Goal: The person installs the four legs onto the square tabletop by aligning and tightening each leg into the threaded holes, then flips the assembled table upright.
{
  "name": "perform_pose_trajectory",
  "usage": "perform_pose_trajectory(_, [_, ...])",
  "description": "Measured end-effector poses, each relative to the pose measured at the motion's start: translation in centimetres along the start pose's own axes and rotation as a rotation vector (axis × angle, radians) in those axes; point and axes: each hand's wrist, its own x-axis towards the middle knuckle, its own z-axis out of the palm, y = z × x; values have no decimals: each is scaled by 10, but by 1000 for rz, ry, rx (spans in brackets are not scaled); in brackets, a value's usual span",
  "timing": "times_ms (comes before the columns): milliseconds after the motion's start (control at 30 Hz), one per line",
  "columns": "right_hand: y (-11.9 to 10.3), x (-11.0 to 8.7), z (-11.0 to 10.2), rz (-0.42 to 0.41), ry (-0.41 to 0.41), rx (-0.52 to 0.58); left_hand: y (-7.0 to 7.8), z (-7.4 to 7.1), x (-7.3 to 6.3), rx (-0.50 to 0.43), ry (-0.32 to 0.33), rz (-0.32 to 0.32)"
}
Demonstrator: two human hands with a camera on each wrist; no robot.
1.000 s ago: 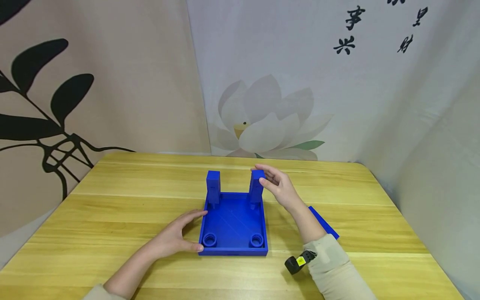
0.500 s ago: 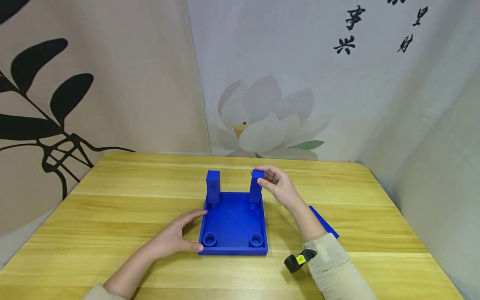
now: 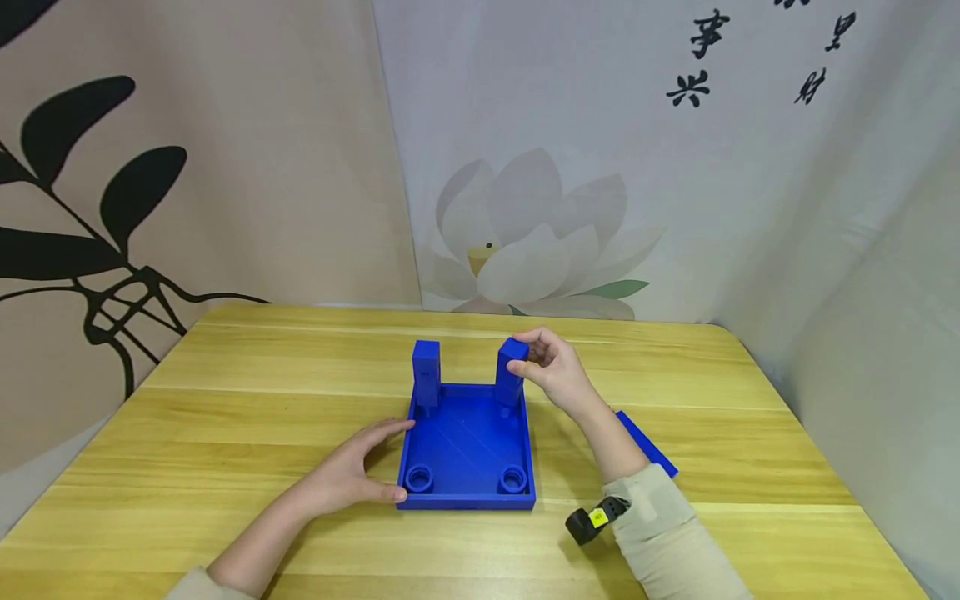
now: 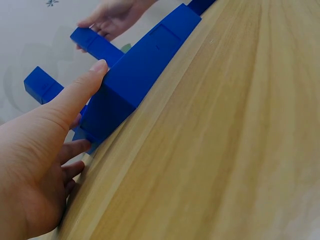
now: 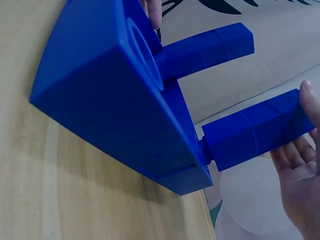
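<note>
A shallow blue tray (image 3: 465,450) lies on the wooden table, with round sockets (image 3: 513,480) in its two near corners. Two blue square posts rise from its far corners. My right hand (image 3: 553,367) pinches the top of the right post (image 3: 507,379), thumb on the near face and fingers behind. In the right wrist view, a narrow round neck (image 5: 206,150) shows between this post and the tray. The left post (image 3: 427,371) stands untouched. My left hand (image 3: 345,467) is spread along the tray's left side, thumb at the near-left corner, index fingertip on the left wall.
A flat blue piece (image 3: 648,445) lies on the table right of the tray, partly behind my right forearm. A black strap device with a yellow label (image 3: 597,521) sits at my right cuff. Printed curtains (image 3: 555,208) hang behind the table (image 3: 225,400).
The right post has turned a little about its upright axis, so a corner of its top faces nearer. My right thumb has moved left with it. The left hand and tray stay put.
</note>
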Motion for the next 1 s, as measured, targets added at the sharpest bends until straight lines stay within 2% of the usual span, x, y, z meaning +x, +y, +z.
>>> perform_pose_trajectory(267, [1, 2, 3, 38, 39, -44, -1, 0, 0, 3, 0, -4])
perform_pose_trajectory(467, [0, 3, 3, 67, 29, -49, -1, 0, 0, 1, -3, -9])
perform_pose_trajectory(633, [-1, 1, 1, 13, -27, -47, 0, 0, 0, 7, -7, -22])
perform_pose_trajectory(833, [0, -3, -3, -81, -92, -27, -1, 0, 0, 11, -5, -9])
perform_pose_trajectory(1000, [0, -5, -5, -89, -115, -28, -1, 0, -1, 13, 4, 9])
